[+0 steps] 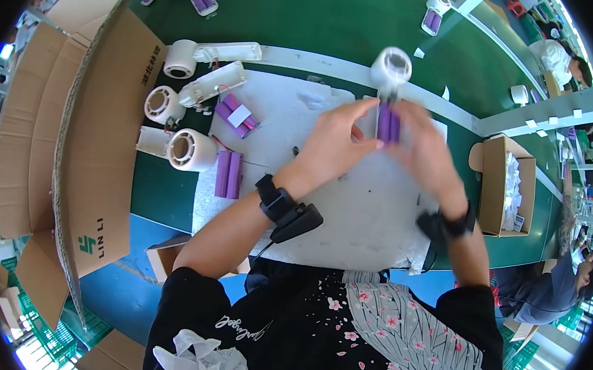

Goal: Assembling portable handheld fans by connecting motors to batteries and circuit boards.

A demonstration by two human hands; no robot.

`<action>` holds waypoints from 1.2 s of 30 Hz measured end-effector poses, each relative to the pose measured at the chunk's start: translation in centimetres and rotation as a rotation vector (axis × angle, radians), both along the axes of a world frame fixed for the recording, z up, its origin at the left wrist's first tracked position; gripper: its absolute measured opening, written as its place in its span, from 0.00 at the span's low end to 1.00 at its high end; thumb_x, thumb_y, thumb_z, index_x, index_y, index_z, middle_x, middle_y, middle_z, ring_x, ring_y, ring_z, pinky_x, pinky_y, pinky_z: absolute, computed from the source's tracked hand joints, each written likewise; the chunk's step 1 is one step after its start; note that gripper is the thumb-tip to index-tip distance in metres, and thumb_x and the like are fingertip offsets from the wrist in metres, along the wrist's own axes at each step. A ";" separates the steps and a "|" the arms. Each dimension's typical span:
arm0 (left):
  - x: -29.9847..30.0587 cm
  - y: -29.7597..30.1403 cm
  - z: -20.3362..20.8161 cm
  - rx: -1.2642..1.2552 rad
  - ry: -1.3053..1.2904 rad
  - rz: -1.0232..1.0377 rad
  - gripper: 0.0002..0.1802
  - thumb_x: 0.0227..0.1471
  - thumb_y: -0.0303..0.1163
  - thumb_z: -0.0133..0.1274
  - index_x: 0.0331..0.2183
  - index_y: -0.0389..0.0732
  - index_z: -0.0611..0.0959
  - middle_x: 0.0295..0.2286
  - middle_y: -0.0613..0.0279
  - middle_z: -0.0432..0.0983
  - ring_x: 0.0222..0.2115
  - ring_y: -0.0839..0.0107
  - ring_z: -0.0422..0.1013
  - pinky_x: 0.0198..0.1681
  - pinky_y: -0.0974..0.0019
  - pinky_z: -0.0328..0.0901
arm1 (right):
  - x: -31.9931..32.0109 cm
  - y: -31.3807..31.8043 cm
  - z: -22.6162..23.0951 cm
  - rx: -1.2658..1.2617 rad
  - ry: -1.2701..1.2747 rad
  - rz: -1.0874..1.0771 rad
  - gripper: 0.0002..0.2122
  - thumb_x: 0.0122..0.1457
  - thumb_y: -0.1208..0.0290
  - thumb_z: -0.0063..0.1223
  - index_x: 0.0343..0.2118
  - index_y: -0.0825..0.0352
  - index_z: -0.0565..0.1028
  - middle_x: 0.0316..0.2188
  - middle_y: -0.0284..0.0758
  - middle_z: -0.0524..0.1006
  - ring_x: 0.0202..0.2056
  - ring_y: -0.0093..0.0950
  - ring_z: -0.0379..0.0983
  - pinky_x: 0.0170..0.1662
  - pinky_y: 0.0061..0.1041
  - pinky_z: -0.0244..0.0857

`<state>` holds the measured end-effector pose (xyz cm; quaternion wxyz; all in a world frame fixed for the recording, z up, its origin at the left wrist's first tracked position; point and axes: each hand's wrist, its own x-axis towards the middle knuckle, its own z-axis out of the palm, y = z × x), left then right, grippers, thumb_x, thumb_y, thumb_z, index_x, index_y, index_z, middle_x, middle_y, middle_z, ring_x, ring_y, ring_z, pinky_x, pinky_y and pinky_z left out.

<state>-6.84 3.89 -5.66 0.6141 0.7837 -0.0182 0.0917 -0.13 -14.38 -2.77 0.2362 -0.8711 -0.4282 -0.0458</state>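
Observation:
Over the pale work mat point(287, 225), my left hand point(338, 136) pinches a white round-headed device point(391, 66) by its handle, thumb and forefinger at its left side. Purple battery cells point(389, 123) show in that handle, between my two hands. On its other side, my right hand point(426, 149) has curled fingers next to the cells, but motion smears it and its grip is unclear. Several more white round housings point(193, 150) lie at the left. Two purple battery packs point(229, 173) with red wires rest on the mat beside them.
A tall open cardboard box point(106, 151) stands at the left. At the right is a smaller carton point(494, 188) of white packets. More white devices point(432, 21) lie across the green table point(308, 21), beyond a pale metal bar point(298, 58). A person point(543, 292) sits at the right.

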 end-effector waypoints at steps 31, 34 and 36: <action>1.0 -0.6 -1.5 -0.467 0.140 -0.155 0.16 0.59 0.33 0.48 0.46 0.35 0.74 0.39 0.55 0.75 0.33 0.68 0.75 0.36 0.65 0.71 | 0.8 4.5 3.8 0.518 0.677 0.073 0.20 0.49 0.74 0.64 0.45 0.71 0.72 0.30 0.31 0.76 0.28 0.18 0.72 0.30 0.18 0.68; 0.6 -1.1 0.4 -0.924 0.232 -0.281 0.18 0.60 0.37 0.47 0.47 0.34 0.74 0.38 0.54 0.76 0.33 0.68 0.76 0.34 0.66 0.71 | -0.2 1.7 0.9 0.477 0.606 -0.077 0.21 0.49 0.76 0.63 0.46 0.70 0.70 0.34 0.33 0.76 0.29 0.18 0.73 0.30 0.18 0.69; 0.6 -2.3 0.5 -0.779 0.228 -0.286 0.18 0.60 0.36 0.47 0.48 0.35 0.73 0.38 0.56 0.75 0.35 0.70 0.75 0.35 0.67 0.71 | -0.7 0.7 -1.0 0.524 0.555 -0.089 0.21 0.49 0.76 0.63 0.47 0.70 0.69 0.34 0.33 0.75 0.29 0.18 0.73 0.29 0.18 0.68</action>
